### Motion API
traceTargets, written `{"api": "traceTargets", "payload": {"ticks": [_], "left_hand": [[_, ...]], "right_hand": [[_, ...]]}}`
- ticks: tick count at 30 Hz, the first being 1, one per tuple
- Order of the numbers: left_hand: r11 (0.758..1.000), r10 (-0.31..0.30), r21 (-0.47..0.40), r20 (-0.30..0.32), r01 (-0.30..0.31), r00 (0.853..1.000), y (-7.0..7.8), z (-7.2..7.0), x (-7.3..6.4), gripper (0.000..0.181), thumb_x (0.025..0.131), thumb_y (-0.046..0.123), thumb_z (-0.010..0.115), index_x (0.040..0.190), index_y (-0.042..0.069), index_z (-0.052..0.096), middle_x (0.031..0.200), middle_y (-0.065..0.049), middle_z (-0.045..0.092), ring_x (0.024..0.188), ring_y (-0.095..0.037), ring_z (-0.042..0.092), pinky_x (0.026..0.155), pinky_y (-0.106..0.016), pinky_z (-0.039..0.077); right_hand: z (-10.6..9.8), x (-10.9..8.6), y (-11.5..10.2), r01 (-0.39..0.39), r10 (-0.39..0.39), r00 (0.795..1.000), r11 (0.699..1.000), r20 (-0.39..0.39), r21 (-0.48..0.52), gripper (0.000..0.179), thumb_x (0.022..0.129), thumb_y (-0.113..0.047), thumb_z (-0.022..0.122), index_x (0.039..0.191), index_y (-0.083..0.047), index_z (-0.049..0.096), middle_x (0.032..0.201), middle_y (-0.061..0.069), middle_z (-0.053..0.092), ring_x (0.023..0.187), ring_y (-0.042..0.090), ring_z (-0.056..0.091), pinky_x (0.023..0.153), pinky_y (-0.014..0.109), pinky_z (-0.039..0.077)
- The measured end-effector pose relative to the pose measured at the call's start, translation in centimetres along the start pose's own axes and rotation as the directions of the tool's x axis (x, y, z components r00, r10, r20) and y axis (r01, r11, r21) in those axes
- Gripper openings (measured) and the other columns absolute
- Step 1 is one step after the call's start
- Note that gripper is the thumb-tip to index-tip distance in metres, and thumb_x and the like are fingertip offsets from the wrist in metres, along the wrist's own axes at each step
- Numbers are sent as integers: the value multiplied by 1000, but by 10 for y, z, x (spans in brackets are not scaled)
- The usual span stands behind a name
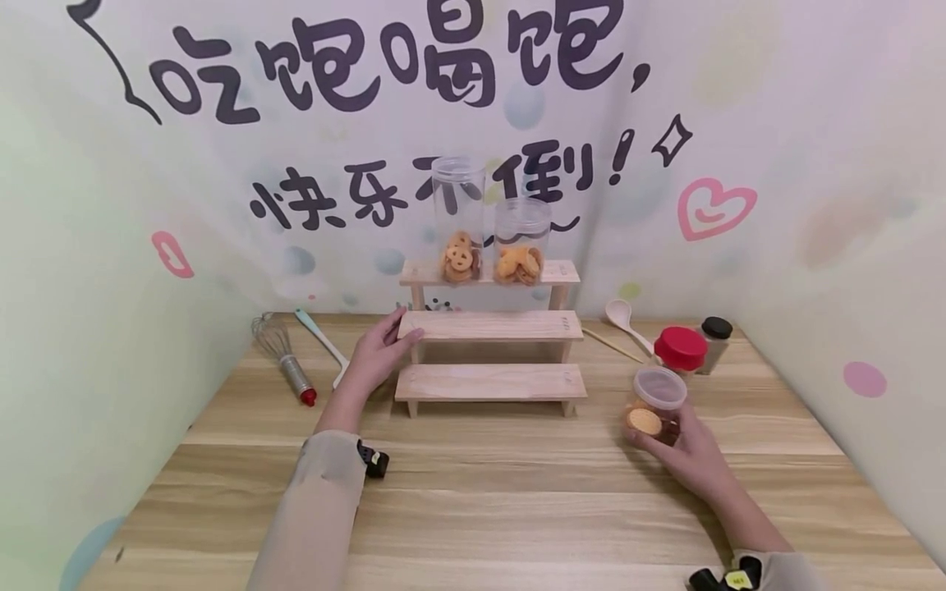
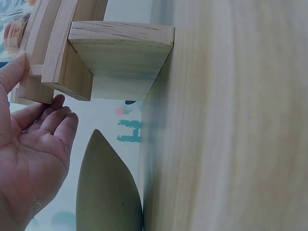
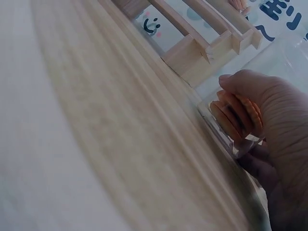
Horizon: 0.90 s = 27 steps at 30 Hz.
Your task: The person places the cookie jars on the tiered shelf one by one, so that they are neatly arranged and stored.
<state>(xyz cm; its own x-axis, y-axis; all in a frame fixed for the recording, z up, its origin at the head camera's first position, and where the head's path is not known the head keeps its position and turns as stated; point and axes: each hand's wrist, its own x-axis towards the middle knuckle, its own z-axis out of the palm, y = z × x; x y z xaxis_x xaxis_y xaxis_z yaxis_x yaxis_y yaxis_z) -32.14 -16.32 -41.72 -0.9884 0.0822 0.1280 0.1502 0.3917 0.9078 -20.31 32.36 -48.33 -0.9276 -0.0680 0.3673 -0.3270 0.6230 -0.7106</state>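
Note:
A three-step wooden display rack (image 1: 491, 326) stands at the back of the table. My left hand (image 1: 380, 353) holds the left end of its middle step, thumb above and fingers at the board's end; the left wrist view shows this hand (image 2: 36, 144) beside the steps. At the right, my right hand (image 1: 691, 451) grips a small transparent jar (image 1: 658, 398) of round biscuits, its lid whitish. In the right wrist view the thumb and fingers wrap round this jar, with biscuits (image 3: 236, 113) inside; whether it touches the table is hard to tell.
A tall cookie jar (image 1: 459, 222) and a shorter one (image 1: 521, 242) stand on the top step. Left of the rack lie a whisk (image 1: 284, 361) and a light-blue-handled utensil (image 1: 321, 332). Behind the held jar are a red-lidded jar (image 1: 681, 349), a black-lidded jar (image 1: 715, 345) and a white spoon (image 1: 624, 320).

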Motion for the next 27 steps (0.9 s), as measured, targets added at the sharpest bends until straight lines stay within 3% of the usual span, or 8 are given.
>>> {"api": "traceTargets", "payload": {"ticks": [8, 15, 20, 23, 27], "left_hand": [[1000, 1, 7, -7, -1, 1000, 1, -2, 0, 86, 90, 60, 67, 159, 21, 33, 162, -12, 31, 146, -27, 35, 115, -39, 37], [1000, -7, -25, 9, 7, 1000, 0, -1, 0, 86, 90, 58, 68, 159, 20, 32, 162, -12, 30, 146, -26, 35, 116, -38, 37], [999, 0, -37, 10, 1, 1000, 3, 0, -1, 84, 92, 54, 68, 159, 19, 32, 162, -12, 30, 146, -26, 35, 115, -38, 37], [1000, 1, -28, 11, 0, 1000, 4, 0, -3, 83, 93, 54, 67, 159, 19, 32, 162, -13, 29, 146, -27, 34, 115, -38, 37], [1000, 1, -23, 12, 0, 1000, 3, -1, -3, 82, 93, 55, 67, 159, 21, 32, 163, -12, 29, 147, -27, 34, 115, -38, 37]], "right_hand": [[1, 3, -18, 58, -59, 997, 998, -45, -22, 65, 75, -5, 89, 130, -2, 55, 117, 17, 66, 99, 5, 64, 80, 17, 56], [4, 2, -6, 64, -64, 997, 998, -49, -4, 73, 74, -14, 92, 134, -6, 53, 123, 13, 65, 103, -9, 57, 81, 13, 55], [6, 0, -36, 95, -91, 991, 995, -96, 41, 71, 72, -2, 90, 132, 1, 53, 121, 15, 64, 99, -5, 62, 80, 13, 55], [13, -1, -53, 157, -148, 979, 986, -142, 54, 68, 67, 5, 90, 126, 4, 57, 114, 16, 66, 90, 1, 65, 74, 15, 57], [28, -1, -65, 290, -269, 943, 953, -197, 87, 64, 62, 11, 90, 118, 7, 60, 105, 22, 69, 81, 9, 65, 66, 15, 54]]}}
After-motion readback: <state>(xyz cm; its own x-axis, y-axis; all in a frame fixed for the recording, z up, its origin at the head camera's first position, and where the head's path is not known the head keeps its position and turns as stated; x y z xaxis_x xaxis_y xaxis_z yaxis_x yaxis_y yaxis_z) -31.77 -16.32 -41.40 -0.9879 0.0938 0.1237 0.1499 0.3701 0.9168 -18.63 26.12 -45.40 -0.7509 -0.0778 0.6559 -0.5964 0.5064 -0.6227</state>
